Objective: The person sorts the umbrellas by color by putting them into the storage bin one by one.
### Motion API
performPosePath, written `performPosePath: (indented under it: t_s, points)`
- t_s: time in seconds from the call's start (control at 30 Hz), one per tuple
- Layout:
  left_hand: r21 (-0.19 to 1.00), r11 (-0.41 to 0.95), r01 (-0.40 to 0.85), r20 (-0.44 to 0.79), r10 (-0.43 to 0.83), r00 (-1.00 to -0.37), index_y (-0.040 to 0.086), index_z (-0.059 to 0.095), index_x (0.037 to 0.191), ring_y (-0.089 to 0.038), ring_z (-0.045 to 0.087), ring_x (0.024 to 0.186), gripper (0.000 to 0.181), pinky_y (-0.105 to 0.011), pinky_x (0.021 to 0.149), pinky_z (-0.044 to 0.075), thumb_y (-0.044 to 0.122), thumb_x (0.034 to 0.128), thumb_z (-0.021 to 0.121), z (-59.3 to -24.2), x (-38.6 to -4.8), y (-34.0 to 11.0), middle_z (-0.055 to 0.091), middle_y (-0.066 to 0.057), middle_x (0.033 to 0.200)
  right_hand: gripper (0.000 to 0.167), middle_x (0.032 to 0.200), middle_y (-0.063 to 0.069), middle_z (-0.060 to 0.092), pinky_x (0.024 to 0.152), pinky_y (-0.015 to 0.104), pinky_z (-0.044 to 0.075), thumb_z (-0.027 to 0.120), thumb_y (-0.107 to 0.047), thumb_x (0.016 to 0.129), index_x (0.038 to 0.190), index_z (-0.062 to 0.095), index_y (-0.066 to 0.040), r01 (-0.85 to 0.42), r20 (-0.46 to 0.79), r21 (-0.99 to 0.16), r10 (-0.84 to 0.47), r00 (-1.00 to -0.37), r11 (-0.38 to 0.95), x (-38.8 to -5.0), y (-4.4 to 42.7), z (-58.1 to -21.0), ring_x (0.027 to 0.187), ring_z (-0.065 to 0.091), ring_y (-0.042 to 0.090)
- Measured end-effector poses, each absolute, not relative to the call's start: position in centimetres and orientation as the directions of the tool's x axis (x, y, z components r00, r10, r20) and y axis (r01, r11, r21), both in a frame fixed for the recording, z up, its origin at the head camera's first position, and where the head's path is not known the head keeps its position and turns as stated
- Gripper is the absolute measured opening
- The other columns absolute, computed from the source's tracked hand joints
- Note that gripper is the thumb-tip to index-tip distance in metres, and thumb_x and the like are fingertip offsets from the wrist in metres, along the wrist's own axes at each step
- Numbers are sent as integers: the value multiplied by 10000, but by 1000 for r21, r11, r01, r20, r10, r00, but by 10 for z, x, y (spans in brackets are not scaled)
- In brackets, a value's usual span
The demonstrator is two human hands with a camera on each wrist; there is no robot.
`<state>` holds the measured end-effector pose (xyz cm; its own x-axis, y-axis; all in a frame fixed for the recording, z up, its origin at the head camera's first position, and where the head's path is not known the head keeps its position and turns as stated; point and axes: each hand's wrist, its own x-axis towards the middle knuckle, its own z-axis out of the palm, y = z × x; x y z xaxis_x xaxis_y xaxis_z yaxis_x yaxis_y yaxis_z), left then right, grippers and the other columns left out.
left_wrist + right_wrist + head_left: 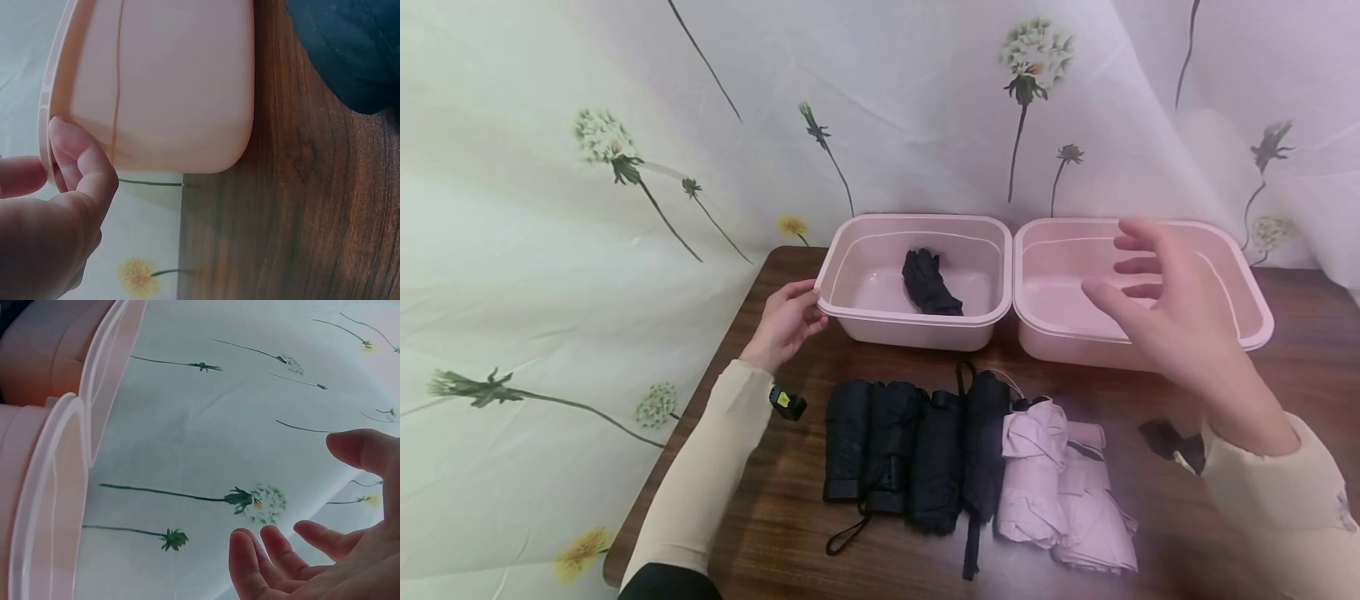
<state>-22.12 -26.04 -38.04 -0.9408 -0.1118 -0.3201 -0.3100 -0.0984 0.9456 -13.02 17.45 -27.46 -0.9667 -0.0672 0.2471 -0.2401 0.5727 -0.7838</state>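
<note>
My left hand (786, 325) pinches the left rim of the left pink basin (917, 333); the left wrist view shows thumb and fingers (78, 150) on either side of that rim. Inside this basin lies one folded black umbrella (928, 283). Above the right pink basin (1067, 346) my right hand (1172, 308) hovers with fingers spread and nothing in them. On the table in front of the basins, several folded black umbrellas (887, 450) lie side by side. Beside them on the right are two folded pink umbrellas (1033, 475), one overlapping the other.
Both basins stand rim to rim at the back of the brown wooden table (760, 517). Behind them hangs a white cloth (925, 100) printed with dandelions. A dark object (1165, 437) is partly visible by my right wrist.
</note>
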Motion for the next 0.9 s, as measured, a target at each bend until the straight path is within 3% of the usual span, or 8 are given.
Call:
performPosePath:
  t_s: [0.13, 0.33, 0.47, 0.53, 0.6, 0.67, 0.73, 0.9]
  points:
    - [946, -98, -309, -319, -113, -941, 96, 423, 1392, -126, 588, 756, 424, -233, 696, 562, 179, 992, 536, -380, -221, -261, 522, -88, 1161, 653, 1311, 155, 502, 776, 67, 390, 692, -163, 876, 1446, 379, -110, -298, 307, -759, -84, -948, 579, -122, 181, -283, 954, 476, -68]
    - [944, -104, -313, -324, -114, -939, 96, 428, 1386, -125, 591, 748, 414, -234, 689, 561, 169, 992, 533, -380, -221, -261, 522, -88, 1168, 664, 1252, 22, 454, 765, 38, 389, 713, -96, 849, 1426, 386, -126, -335, 338, -733, -111, -935, 592, -108, 194, -300, 956, 483, -28]
    - [942, -108, -317, -328, -111, -938, 101, 429, 1386, -125, 594, 747, 417, -241, 701, 561, 174, 990, 538, -380, -221, -260, 525, -82, 1168, 691, 1278, 125, 471, 730, 23, 400, 738, -104, 833, 1422, 379, -86, -333, 312, -706, -149, -938, 625, -100, 205, -318, 923, 525, -10]
    - [942, -110, -316, -327, -106, -939, 100, 426, 1390, -125, 594, 749, 421, -241, 704, 561, 175, 991, 536, -380, -221, -260, 523, -81, 1173, 724, 1293, 216, 466, 744, 112, 460, 742, -159, 841, 1443, 352, -56, -303, 256, -683, -171, -952, 665, -96, 210, -329, 951, 581, 107]
    - [943, -108, -314, -325, -104, -940, 101, 424, 1391, -126, 595, 755, 421, -240, 705, 561, 178, 993, 534, -380, -221, -260, 521, -82, 1181, 759, 1305, 263, 456, 797, 289, 502, 744, -215, 845, 1454, 330, -32, -279, 198, -651, -197, -960, 706, -90, 213, -343, 967, 601, 257]
    - [943, -107, -315, -325, -102, -940, 101, 419, 1397, -126, 595, 761, 425, -240, 708, 559, 180, 995, 530, -380, -221, -260, 518, -82, 1189, 782, 1295, 288, 438, 816, 472, 490, 742, -231, 844, 1450, 314, 17, -271, 153, -629, -226, -962, 729, -85, 212, -358, 990, 563, 397]
    - [943, -102, -315, -325, -101, -940, 101, 411, 1403, -124, 595, 765, 431, -239, 709, 559, 184, 997, 526, -380, -221, -261, 517, -83, 1193, 779, 1286, 312, 416, 831, 616, 426, 732, -232, 842, 1434, 313, 52, -271, 118, -603, -251, -961, 751, -79, 210, -374, 1060, 501, 449]
    - [944, -94, -315, -324, -97, -941, 97, 400, 1413, -126, 589, 773, 439, -243, 722, 557, 184, 1000, 520, -381, -221, -261, 515, -85, 1187, 773, 1224, 355, 419, 853, 652, 427, 737, -255, 800, 1394, 363, 70, -255, 29, -538, -285, -958, 804, -65, 201, -407, 1084, 488, 502]
